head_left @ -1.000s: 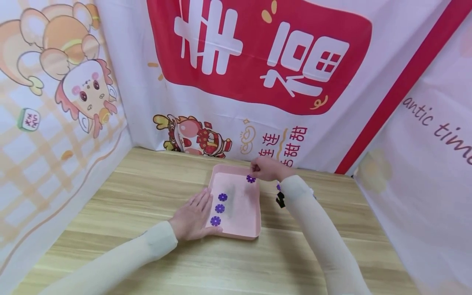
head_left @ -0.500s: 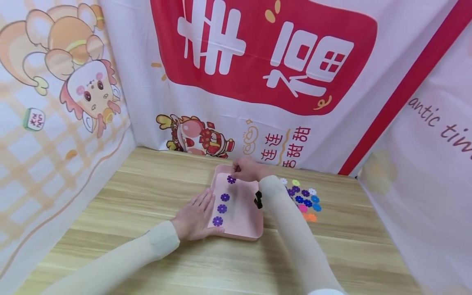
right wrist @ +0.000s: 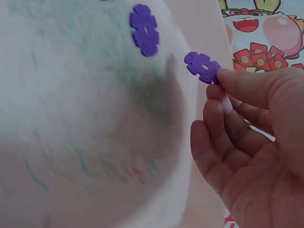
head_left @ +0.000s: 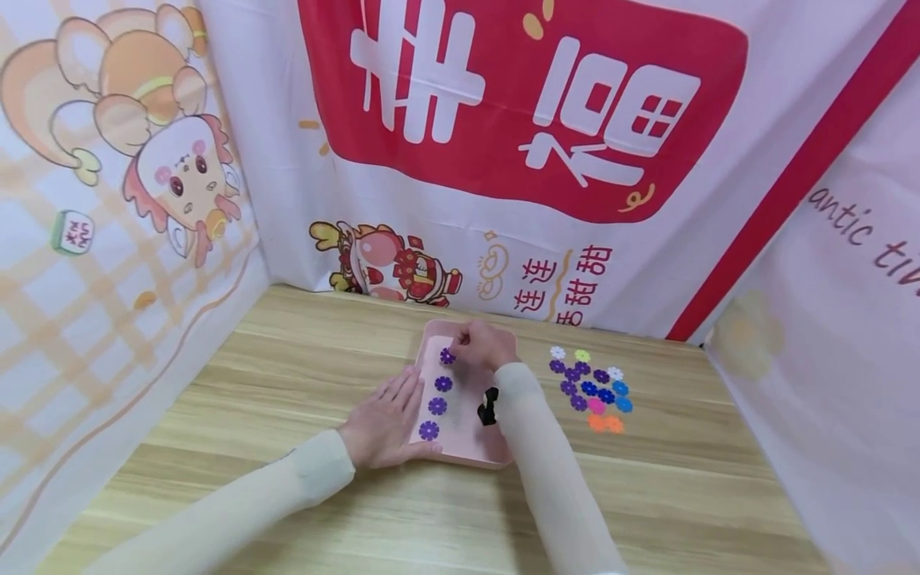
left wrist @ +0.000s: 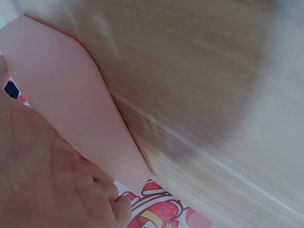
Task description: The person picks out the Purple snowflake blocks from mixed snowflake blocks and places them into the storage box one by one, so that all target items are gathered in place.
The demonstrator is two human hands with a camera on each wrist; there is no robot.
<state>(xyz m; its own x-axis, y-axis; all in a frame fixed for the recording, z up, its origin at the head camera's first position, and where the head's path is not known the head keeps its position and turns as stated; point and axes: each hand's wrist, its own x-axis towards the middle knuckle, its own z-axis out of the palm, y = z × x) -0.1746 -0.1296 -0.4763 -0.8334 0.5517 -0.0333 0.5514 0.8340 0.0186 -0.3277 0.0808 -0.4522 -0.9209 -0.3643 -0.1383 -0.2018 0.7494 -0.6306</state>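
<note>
My right hand (head_left: 487, 347) pinches a purple snowflake disc (right wrist: 203, 67) between thumb and forefinger, over the far-left part of a pink tray (head_left: 507, 461). Below it, three more purple discs (head_left: 438, 406) lie in a column along the tray's left side; one purple disc (right wrist: 144, 30) of these shows whole in the right wrist view. My left hand (head_left: 384, 423) lies with fingers straight along the tray's left rim, its thumb at the near edge. In the left wrist view the tray's outer wall (left wrist: 80, 99) runs beside the fingers.
To the right of the tray, a loose group of snowflake discs lies on the wooden table (head_left: 345, 511): purple, dark blue discs (head_left: 606, 396), light blue, white, yellow-green, a pink disc (head_left: 596, 406) and orange discs (head_left: 606, 423). A printed cloth (head_left: 402, 192) hangs behind the table.
My right hand has carried the purple disc leftward across the tray, from its far right corner to the head of the column. The loose discs have come into view. The left hand stays at the rim.
</note>
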